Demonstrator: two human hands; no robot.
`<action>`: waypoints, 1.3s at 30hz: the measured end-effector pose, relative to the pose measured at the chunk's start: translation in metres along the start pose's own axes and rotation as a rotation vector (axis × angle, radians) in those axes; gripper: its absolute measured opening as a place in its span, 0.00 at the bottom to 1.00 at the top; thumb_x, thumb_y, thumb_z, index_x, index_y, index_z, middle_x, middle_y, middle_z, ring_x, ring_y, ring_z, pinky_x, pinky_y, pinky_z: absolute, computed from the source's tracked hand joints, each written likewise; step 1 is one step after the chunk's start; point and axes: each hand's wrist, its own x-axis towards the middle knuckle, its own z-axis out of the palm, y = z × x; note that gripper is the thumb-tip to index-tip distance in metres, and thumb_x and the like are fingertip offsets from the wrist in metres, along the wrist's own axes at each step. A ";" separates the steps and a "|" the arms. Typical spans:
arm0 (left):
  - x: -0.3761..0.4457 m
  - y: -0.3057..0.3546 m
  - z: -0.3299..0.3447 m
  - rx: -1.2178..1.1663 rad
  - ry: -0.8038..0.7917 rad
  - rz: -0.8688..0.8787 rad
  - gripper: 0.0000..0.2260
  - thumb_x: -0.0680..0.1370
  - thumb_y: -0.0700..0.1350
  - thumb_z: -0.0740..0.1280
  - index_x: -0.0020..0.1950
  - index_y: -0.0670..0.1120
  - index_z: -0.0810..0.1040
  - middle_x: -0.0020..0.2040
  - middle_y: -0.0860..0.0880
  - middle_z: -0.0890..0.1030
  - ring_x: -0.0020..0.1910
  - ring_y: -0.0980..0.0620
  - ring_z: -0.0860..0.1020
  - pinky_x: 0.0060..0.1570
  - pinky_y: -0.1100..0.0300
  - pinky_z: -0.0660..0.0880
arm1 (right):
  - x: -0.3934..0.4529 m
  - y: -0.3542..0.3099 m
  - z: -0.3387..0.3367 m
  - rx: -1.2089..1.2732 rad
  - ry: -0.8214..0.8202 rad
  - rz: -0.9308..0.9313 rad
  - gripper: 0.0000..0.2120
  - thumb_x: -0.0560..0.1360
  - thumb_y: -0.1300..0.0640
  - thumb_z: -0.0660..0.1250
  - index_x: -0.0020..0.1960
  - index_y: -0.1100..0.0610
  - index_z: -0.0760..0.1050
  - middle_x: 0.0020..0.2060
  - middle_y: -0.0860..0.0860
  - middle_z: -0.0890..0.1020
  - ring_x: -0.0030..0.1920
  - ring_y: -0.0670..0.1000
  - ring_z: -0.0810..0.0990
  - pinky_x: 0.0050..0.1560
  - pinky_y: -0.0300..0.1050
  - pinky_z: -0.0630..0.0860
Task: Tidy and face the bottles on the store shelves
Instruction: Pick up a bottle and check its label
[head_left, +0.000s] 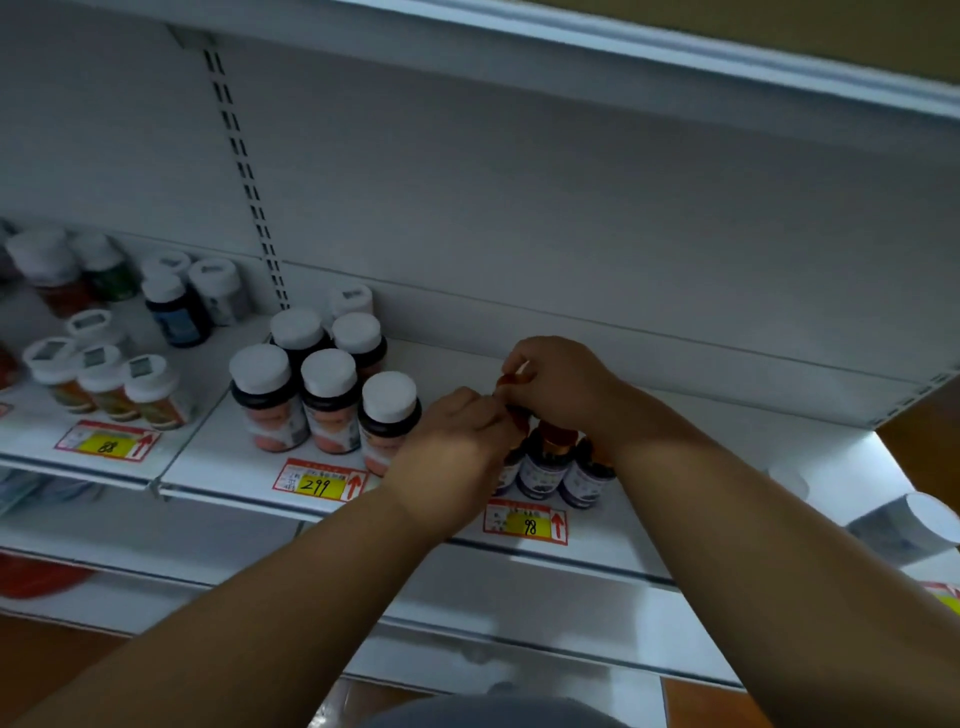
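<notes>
Retail shop, supplement or pharmacy aisle. White metal gondola shelving (675, 415) with a slotted upright (244, 176) carries rows of white-capped bottles (327, 400). Red-and-yellow price tags (319, 483) with handwritten figures front the shelf edge.

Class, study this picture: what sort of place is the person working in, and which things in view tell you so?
Most likely a shop aisle, perhaps a pharmacy or supplement section. White metal shelves carry rows of white-capped bottles, and yellow price tags with red arrows sit on the shelf edges.
</notes>
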 end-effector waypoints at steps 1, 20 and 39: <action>-0.001 -0.001 0.000 -0.002 -0.003 0.002 0.08 0.73 0.34 0.69 0.50 0.43 0.83 0.46 0.44 0.81 0.42 0.42 0.76 0.39 0.49 0.73 | 0.000 0.000 0.001 0.001 0.001 -0.004 0.10 0.71 0.50 0.72 0.50 0.50 0.78 0.40 0.41 0.75 0.40 0.43 0.74 0.34 0.35 0.65; -0.006 -0.124 -0.117 -0.005 0.016 -0.368 0.15 0.74 0.50 0.60 0.49 0.43 0.83 0.48 0.44 0.81 0.47 0.40 0.78 0.49 0.55 0.73 | 0.092 -0.114 0.035 -0.089 0.003 -0.129 0.17 0.80 0.50 0.62 0.67 0.55 0.72 0.63 0.56 0.75 0.60 0.54 0.75 0.56 0.42 0.70; -0.019 -0.232 -0.139 -0.119 -0.236 -0.242 0.13 0.75 0.49 0.63 0.51 0.44 0.83 0.48 0.44 0.82 0.47 0.44 0.79 0.52 0.54 0.74 | 0.197 -0.172 0.101 -0.229 -0.076 0.255 0.08 0.73 0.57 0.67 0.50 0.61 0.77 0.39 0.55 0.77 0.44 0.57 0.79 0.48 0.49 0.79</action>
